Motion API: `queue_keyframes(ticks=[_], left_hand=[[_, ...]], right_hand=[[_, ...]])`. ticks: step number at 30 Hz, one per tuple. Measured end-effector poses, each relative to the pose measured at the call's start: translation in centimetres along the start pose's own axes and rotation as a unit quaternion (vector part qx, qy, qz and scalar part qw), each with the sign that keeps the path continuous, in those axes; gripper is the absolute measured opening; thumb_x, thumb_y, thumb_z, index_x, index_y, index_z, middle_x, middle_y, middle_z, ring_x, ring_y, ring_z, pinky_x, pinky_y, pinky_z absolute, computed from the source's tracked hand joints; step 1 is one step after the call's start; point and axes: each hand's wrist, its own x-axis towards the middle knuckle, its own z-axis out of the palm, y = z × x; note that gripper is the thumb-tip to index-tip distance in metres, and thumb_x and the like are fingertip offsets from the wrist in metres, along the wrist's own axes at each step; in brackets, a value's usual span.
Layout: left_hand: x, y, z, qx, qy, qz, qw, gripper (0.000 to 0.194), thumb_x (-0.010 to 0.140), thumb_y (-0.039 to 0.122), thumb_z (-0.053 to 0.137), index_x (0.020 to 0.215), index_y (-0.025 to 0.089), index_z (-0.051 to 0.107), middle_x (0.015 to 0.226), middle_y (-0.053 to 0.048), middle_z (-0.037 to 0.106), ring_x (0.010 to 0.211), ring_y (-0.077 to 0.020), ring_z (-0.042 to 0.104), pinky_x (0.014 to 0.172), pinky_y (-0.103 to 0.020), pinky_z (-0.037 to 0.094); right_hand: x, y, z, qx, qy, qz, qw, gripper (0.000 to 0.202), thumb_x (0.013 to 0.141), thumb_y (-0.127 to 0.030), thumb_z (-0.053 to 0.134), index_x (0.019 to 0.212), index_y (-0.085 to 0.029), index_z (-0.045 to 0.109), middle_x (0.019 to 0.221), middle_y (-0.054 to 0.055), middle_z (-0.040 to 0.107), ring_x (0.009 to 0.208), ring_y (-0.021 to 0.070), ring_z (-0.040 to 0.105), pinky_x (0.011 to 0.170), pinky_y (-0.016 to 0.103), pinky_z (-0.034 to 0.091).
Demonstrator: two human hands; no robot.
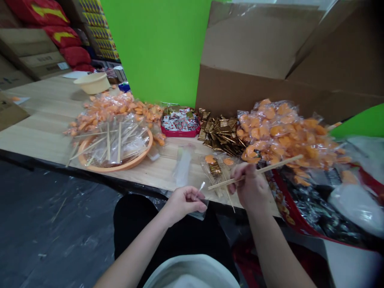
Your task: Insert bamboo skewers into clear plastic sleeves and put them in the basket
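My left hand [183, 203] is closed in a pinch on a small clear plastic bag [198, 214], just off the table's front edge. In my right hand [252, 187] are thin wooden sticks [282, 163], tilted with their left ends pointing towards the bag. Below that hand, more loose sticks lie beside a gold-wrapped packet [215, 168] and an orange piece [210, 159]. A stack of flat clear bags [183, 165] rests on the table beyond my left hand.
An orange basin [135, 162] holds bagged sticks at left. Behind stand a pink tray [180, 133] of small sachets, gold packets [223, 130] and bagged orange pieces [282, 124]. A red container [288, 208] of dark packets is right. Cardboard [246, 52] and a green panel [156, 48] rise behind.
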Motion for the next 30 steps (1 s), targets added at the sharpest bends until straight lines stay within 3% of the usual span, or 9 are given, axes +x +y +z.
queue_keyframes(ticks=[3,8,14,17,20,23,26,28,30], left_hand=[[0.2,0.2,0.3,-0.035,-0.031,-0.007,0.999,0.032,0.055,0.02,0.078,0.081,0.013,0.06,0.062,0.0,0.067,0.058,-0.0115,0.062,0.061,-0.023,0.047],[0.3,0.4,0.1,-0.022,-0.059,-0.022,0.998,0.034,0.055,0.023,0.079,0.083,0.011,0.062,0.066,-0.002,0.068,0.06,-0.0126,0.063,0.062,-0.025,0.048],[0.2,0.2,0.1,-0.031,-0.095,-0.018,0.995,0.031,0.059,0.024,0.077,0.083,0.011,0.063,0.07,-0.003,0.069,0.062,-0.0123,0.063,0.064,-0.025,0.049],[0.1,0.2,0.3,-0.039,-0.103,-0.021,0.994,0.029,0.06,0.023,0.076,0.083,0.011,0.062,0.073,-0.004,0.07,0.063,-0.0123,0.064,0.064,-0.025,0.049],[0.3,0.2,0.7,-0.053,-0.097,-0.024,0.994,0.031,0.059,0.024,0.077,0.082,0.011,0.061,0.074,-0.005,0.07,0.064,-0.0131,0.065,0.066,-0.026,0.049],[0.4,0.2,0.9,-0.068,-0.076,-0.022,0.995,0.032,0.058,0.025,0.078,0.081,0.012,0.06,0.075,-0.004,0.07,0.065,-0.0135,0.065,0.068,-0.027,0.049],[0.6,-0.1,0.8,-0.054,-0.061,-0.017,0.997,0.032,0.058,0.026,0.078,0.081,0.013,0.059,0.074,-0.004,0.07,0.064,-0.0133,0.065,0.067,-0.026,0.049],[0.7,-0.2,0.8,-0.043,-0.051,-0.012,0.998,0.032,0.058,0.025,0.078,0.081,0.013,0.059,0.075,-0.004,0.07,0.065,-0.0136,0.065,0.067,-0.026,0.049],[0.9,-0.1,0.9,-0.054,-0.041,-0.007,0.998,0.032,0.058,0.026,0.078,0.08,0.012,0.059,0.075,-0.004,0.07,0.065,-0.0142,0.065,0.067,-0.027,0.049]], right_hand=[[0.0,0.4,0.8,-0.037,-0.054,0.025,0.998,0.046,0.083,-0.058,0.042,0.057,-0.02,0.049,0.042,-0.005,0.038,0.032,0.007,0.037,0.033,0.02,0.026],[-0.8,2.1,1.0,-0.047,-0.074,0.081,0.993,0.049,0.08,-0.063,0.041,0.057,-0.02,0.048,0.039,-0.005,0.038,0.032,0.0074,0.036,0.032,0.02,0.026],[-1.1,1.7,0.8,-0.017,-0.095,0.14,0.986,0.046,0.082,-0.06,0.04,0.06,-0.02,0.047,0.041,-0.006,0.038,0.033,0.0075,0.036,0.034,0.02,0.027],[-1.6,1.9,1.1,-0.025,-0.104,0.15,0.983,0.046,0.083,-0.059,0.039,0.06,-0.02,0.046,0.041,-0.006,0.038,0.032,0.0075,0.035,0.032,0.02,0.024],[-2.1,2.2,1.4,-0.101,-0.153,0.132,0.974,0.046,0.085,-0.055,0.038,0.059,-0.019,0.049,0.042,-0.004,0.043,0.036,0.0082,0.038,0.035,0.02,0.028],[-1.7,2.2,1.0,-0.14,-0.168,0.067,0.973,0.031,0.084,-0.047,0.048,0.083,-0.019,0.062,0.071,0.002,0.06,0.064,0.0141,0.057,0.057,0.024,0.045],[-0.3,1.7,0.0,-0.081,-0.003,-0.034,0.996,0.045,0.085,-0.043,0.046,0.126,-0.026,0.044,0.117,0.007,0.056,0.105,0.0208,0.054,0.084,0.036,0.046],[0.2,1.0,-0.3,-0.088,0.079,-0.1,0.988,0.048,0.088,-0.041,0.04,0.133,-0.027,0.035,0.133,0.007,0.045,0.121,0.0222,0.044,0.096,0.042,0.038],[-0.4,0.5,-0.1,-0.155,0.013,-0.121,0.98,0.046,0.09,-0.038,0.039,0.134,-0.027,0.037,0.138,0.006,0.041,0.128,0.0223,0.037,0.104,0.044,0.029]])
